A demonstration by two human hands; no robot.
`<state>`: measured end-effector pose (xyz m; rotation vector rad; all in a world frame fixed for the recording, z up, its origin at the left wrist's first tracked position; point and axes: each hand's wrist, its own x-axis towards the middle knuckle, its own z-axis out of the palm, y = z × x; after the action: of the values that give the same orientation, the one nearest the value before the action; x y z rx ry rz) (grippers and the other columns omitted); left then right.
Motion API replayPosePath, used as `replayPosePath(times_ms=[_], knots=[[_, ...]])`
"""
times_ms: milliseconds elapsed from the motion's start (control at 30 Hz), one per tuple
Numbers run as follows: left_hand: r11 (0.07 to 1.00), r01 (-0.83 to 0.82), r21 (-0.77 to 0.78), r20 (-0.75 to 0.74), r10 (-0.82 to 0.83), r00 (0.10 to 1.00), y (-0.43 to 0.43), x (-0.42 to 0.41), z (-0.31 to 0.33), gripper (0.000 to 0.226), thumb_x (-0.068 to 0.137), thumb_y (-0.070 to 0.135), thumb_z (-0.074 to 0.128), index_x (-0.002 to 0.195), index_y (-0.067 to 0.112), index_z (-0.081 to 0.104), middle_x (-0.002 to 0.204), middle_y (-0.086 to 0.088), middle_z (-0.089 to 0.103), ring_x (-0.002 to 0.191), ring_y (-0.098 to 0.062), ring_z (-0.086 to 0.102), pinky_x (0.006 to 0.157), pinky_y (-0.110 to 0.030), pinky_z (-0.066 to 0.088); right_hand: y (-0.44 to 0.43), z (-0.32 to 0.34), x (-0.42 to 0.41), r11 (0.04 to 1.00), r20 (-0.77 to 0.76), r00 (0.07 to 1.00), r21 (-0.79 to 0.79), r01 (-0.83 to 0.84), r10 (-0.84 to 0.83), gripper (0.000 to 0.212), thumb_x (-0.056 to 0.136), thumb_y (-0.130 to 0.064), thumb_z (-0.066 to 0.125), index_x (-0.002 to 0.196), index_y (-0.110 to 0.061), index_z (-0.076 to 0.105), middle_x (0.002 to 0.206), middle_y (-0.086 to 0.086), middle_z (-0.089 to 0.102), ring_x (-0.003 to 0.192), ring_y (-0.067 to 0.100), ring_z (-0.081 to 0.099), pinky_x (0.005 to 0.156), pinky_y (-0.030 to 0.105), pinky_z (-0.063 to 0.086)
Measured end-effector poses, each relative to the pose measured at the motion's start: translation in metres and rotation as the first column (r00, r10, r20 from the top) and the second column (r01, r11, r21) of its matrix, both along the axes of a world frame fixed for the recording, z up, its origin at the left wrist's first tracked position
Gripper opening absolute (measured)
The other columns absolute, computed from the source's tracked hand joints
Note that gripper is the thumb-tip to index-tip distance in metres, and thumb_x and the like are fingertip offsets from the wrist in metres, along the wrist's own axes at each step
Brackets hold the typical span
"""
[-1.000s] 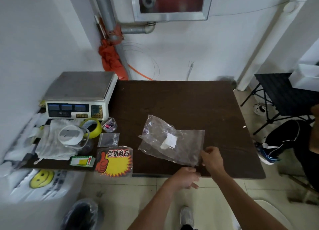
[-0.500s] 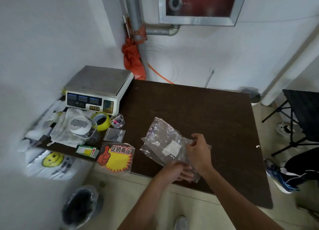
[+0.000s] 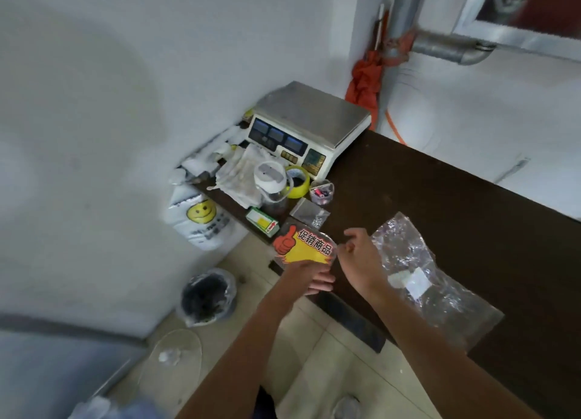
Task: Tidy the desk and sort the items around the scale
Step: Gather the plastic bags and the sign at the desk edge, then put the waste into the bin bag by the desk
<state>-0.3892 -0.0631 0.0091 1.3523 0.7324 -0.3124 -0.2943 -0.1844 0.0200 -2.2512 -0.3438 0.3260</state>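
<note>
Left hand (image 3: pixel 309 278): seen at the desk's near edge, tucked under the near rim of the sign (image 3: pixel 303 245); fingers (image 3: pixel 322 285) are bent and point right; whether the sign is gripped cannot be told, since the thumb is hidden.
Right hand (image 3: pixel 360 258): held just right of the left hand; fingers are loosely curled and nothing is seen between them; the thumb tip is set just beside the sign's right edge.
Sign: red thumb and yellow burst; laid flat on the desk (image 3: pixel 456 198) and overhanging its near edge above the left hand.
Bag (image 3: pixel 440 292): clear and crumpled, laid flat just right of the right hand; a white label is seen inside it.
Pouch (image 3: pixel 309 212): small and clear, placed just beyond the sign.
Box (image 3: pixel 262 222): green and white, set left of the pouch at the desk's edge.
Cup (image 3: pixel 321 192): clear, with small coloured bits in it; placed beyond the pouch.
Tape (image 3: pixel 297 179): yellow roll, left of the cup, touching the jar (image 3: pixel 270 179); the jar is white-lidded and rests on a cloth (image 3: pixel 239 173).
Scale (image 3: pixel 309 119): found farthest from the hands, at the desk's back left corner; its steel pan is bare.
Smiley bag (image 3: pixel 201 220): hung off the desk's left end.
Bin (image 3: pixel 207 296): lined in black, stood on the floor left of the left forearm.
</note>
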Motion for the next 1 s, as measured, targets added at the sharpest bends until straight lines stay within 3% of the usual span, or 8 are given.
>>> replayPosePath(times_ms=[167, 333, 467, 533, 600, 700, 833, 1000], knots=[[0.98, -0.196, -0.026, -0.029, 0.195, 0.98, 0.093, -0.041, -0.008, 0.021, 0.103, 0.014, 0.05, 0.1, 0.007, 0.07, 0.087, -0.006, 0.078, 0.075, -0.018, 0.075, 0.069, -0.025, 0.059, 0.089, -0.002, -0.031, 0.993, -0.025, 0.993, -0.011, -0.119, 0.118, 0.022, 0.092, -0.02, 0.061, 0.113, -0.015, 0.061, 0.107, 0.0, 0.066, 0.096, 0.016, 0.061, 0.088, 0.038, 0.049], [0.936, -0.352, 0.002, -0.02, 0.352, 0.936, 0.19, -0.094, -0.02, 0.02, 0.103, 0.016, 0.053, 0.113, 0.004, 0.065, 0.099, -0.008, 0.071, 0.088, -0.02, 0.069, 0.092, -0.038, 0.055, 0.183, -0.011, -0.065, 0.944, -0.088, 0.945, -0.073, -0.321, 0.315, 0.018, 0.091, -0.02, 0.058, 0.105, -0.014, 0.065, 0.102, 0.004, 0.069, 0.096, 0.023, 0.064, 0.089, 0.046, 0.05], [0.877, -0.479, 0.041, -0.056, 0.48, 0.875, 0.256, -0.13, -0.037, 0.019, 0.103, 0.016, 0.05, 0.108, 0.006, 0.065, 0.085, 0.0, 0.074, 0.078, -0.014, 0.069, 0.076, -0.026, 0.057, 0.25, -0.029, -0.085, 0.877, -0.112, 0.896, -0.186, -0.443, 0.429, 0.017, 0.091, -0.022, 0.057, 0.099, -0.009, 0.066, 0.099, 0.01, 0.068, 0.095, 0.029, 0.063, 0.083, 0.042, 0.048], [0.836, -0.549, 0.022, -0.102, 0.548, 0.83, 0.283, -0.147, -0.045, 0.022, 0.104, 0.013, 0.044, 0.1, 0.004, 0.065, 0.068, 0.003, 0.072, 0.065, -0.013, 0.068, 0.054, -0.017, 0.055, 0.278, -0.043, -0.093, 0.843, -0.161, 0.868, -0.211, -0.495, 0.469, 0.019, 0.094, -0.024, 0.056, 0.099, -0.01, 0.066, 0.1, 0.011, 0.069, 0.095, 0.03, 0.064, 0.082, 0.04, 0.048], [0.791, -0.611, 0.036, -0.134, 0.61, 0.781, 0.308, -0.166, -0.059, 0.02, 0.102, 0.011, 0.048, 0.094, 0.004, 0.065, 0.073, -0.003, 0.07, 0.057, -0.013, 0.067, 0.046, -0.017, 0.05, 0.304, -0.061, -0.102, 0.798, -0.25, 0.825, -0.226, -0.559, 0.507, 0.021, 0.095, -0.026, 0.053, 0.102, -0.011, 0.067, 0.103, 0.009, 0.068, 0.098, 0.028, 0.063, 0.085, 0.039, 0.05], [0.729, -0.672, 0.129, -0.139, 0.685, 0.715, 0.339, -0.194, -0.094, 0.014, 0.098, 0.009, 0.059, 0.086, 0.008, 0.066, 0.08, -0.007, 0.066, 0.067, -0.019, 0.061, 0.053, -0.019, 0.049, 0.336, -0.1, -0.11, 0.719, -0.349, 0.761, -0.269, -0.641, 0.547, 0.025, 0.096, -0.026, 0.051, 0.106, -0.011, 0.069, 0.106, 0.009, 0.07, 0.1, 0.028, 0.064, 0.086, 0.037, 0.05], [0.701, -0.675, 0.228, -0.188, 0.712, 0.676, 0.364, -0.219, -0.161, 0.028, 0.099, 0.004, 0.055, 0.073, 0.014, 0.061, 0.075, -0.009, 0.058, 0.058, -0.013, 0.056, 0.045, -0.012, 0.043, 0.357, -0.17, -0.118, 0.64, -0.434, 0.718, -0.339, -0.689, 0.544, 0.027, 0.096, -0.029, 0.052, 0.11, -0.012, 0.069, 0.107, 0.007, 0.071, 0.099, 0.026, 0.064, 0.08, 0.032, 0.046], [0.745, -0.606, 0.279, -0.273, 0.667, 0.694, 0.379, -0.243, -0.269, 0.013, 0.097, 0.011, 0.054, 0.088, 0.013, 0.063, 0.087, -0.014, 0.055, 0.083, -0.02, 0.05, 0.064, -0.029, 0.034, 0.375, -0.276, -0.123, 0.584, -0.51, 0.704, -0.406, -0.704, 0.494, 0.029, 0.097, -0.027, 0.051, 0.107, -0.005, 0.068, 0.106, 0.015, 0.07, 0.101, 0.034, 0.064, 0.084, 0.037, 0.049]])
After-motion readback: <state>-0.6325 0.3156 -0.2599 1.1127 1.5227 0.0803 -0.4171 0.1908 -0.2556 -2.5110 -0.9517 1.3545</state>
